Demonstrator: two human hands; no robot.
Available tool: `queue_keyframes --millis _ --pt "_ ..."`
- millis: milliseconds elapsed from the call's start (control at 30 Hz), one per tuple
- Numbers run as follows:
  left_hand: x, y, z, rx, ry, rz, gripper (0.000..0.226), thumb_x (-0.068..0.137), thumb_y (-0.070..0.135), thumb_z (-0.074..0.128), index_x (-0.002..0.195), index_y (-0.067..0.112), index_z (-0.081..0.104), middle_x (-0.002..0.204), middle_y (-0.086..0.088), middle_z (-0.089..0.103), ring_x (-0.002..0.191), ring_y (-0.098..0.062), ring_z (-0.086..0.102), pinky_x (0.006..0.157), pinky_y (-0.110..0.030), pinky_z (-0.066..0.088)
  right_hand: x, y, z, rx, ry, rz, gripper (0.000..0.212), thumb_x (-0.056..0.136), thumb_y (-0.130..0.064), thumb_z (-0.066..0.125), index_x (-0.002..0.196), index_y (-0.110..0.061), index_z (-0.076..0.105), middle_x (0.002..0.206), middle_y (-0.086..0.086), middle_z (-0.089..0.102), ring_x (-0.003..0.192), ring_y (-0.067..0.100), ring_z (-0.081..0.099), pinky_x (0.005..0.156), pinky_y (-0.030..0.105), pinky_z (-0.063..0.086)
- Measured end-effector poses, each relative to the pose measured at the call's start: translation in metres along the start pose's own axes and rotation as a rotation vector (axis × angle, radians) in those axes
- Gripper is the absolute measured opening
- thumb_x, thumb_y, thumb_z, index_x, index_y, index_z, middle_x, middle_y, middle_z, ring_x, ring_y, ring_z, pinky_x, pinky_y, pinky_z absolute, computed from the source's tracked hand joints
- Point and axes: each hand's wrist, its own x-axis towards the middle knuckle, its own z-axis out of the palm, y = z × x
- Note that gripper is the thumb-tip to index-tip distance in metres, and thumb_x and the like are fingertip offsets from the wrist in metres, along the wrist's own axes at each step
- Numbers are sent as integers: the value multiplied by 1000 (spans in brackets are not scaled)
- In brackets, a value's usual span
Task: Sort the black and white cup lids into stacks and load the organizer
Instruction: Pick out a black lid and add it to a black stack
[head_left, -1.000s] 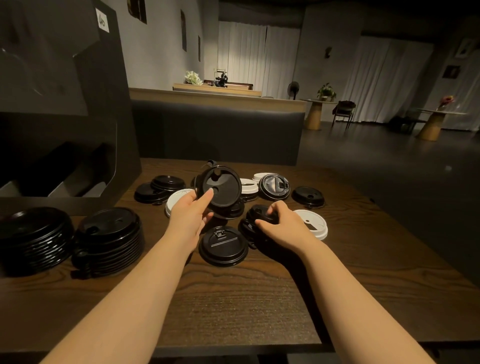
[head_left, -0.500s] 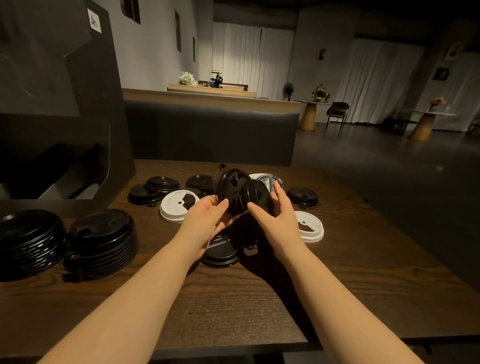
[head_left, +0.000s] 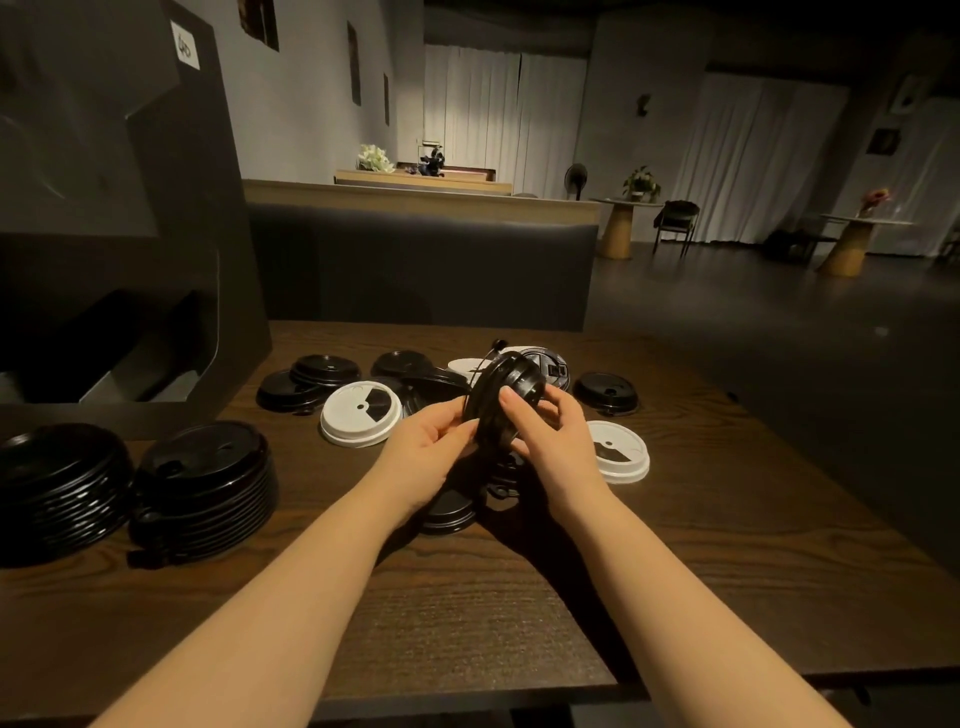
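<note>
Black lids (head_left: 506, 397), pressed together on edge, sit clamped between both hands above the middle of the worktop (head_left: 467, 623). The left hand (head_left: 428, 449) pinches their lower rim with thumb and fingertips; the right hand (head_left: 553, 434) curls around the far side, its thumb on the near face. They are glossy thin plastic, round with raised centres and a lipped rim, and a small tab sticks up from the top edge.

Under the hands lies another black lid (head_left: 449, 512), flat on the wood. A white lid (head_left: 361, 413) with a dark wedge-shaped mark lies just left of the hands, and a second white lid (head_left: 618, 457) just right of them. Further back, loose black lids (head_left: 306, 379) lie scattered, some overlapping, with one apart at the right (head_left: 608, 392).

At the left edge stand two stacks of black lids (head_left: 205, 486) (head_left: 60, 486), touching or nearly so. Behind them rises the dark organizer (head_left: 130, 218), boxy with angled slots at its base.

The worktop is dark grained wood with a straight front edge; its near half and right side are bare. A padded bench back (head_left: 421, 270) runs behind the far edge.
</note>
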Motion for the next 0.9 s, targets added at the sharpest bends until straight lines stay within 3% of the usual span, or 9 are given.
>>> queue_keyframes --millis 67,167,267,367,467,533,667,800,900 --pt "0 -2 0 33 -14 12 32 98 13 49 119 32 65 114 7 69 112 -10 62 99 -34 50 -1 -1 1 -39 26 -3 59 81 -38 71 130 -23 42 115 -6 52 102 10 55 81 25 49" --pt "0 -2 1 83 -39 38 36 99 11 47 120 35 62 114 6 67 108 -11 62 94 -27 51 0 -4 -2 -84 59 -25 37 82 -37 70 110 -22 52 97 -12 56 88 6 58 73 21 50" --pt "-1 0 0 115 -65 44 37 99 12 46 114 43 61 110 12 67 102 -6 61 84 -19 49 0 -5 -3 -136 49 -63 32 82 -39 69 104 -16 64 95 0 68 86 8 66 61 15 51" --pt "-1 0 0 69 -101 29 30 101 19 44 117 36 64 109 11 70 102 -6 62 82 -19 47 1 -4 -5 -152 57 -82 27 84 -38 67 94 -13 68 85 1 70 74 0 66 53 5 44" --pt "-3 3 6 15 -110 32 20 97 19 51 102 32 66 93 14 72 91 3 65 77 -14 48 4 -2 -4 -148 88 -65 44 79 -49 68 101 -11 65 93 2 70 82 2 67 58 10 46" --pt "-2 5 9 115 -56 69 21 91 16 61 100 36 62 96 16 68 92 5 63 75 -11 48 4 -2 -4 -179 114 -43 55 77 -52 68 110 -10 57 102 1 64 88 6 62 61 14 44" --pt "2 2 4 67 18 49 23 92 14 60 108 30 62 101 7 72 99 -7 67 90 -30 53 0 -4 -5 -136 134 -81 41 83 -42 67 110 -19 46 103 -5 57 92 4 56 68 16 44" --pt "5 2 -2 -85 33 20 23 95 12 53 115 21 61 108 2 72 104 -10 67 93 -36 52 1 -3 -5 -147 165 -171 18 88 -29 64 97 -29 48 105 -1 59 95 9 59 81 27 53" --pt "8 2 -4 -163 84 1 21 96 14 52 115 18 62 109 0 72 105 -14 67 95 -37 51 1 -5 -4 -110 131 -194 26 90 -17 63 107 -29 48 103 -2 59 96 12 61 76 26 57"
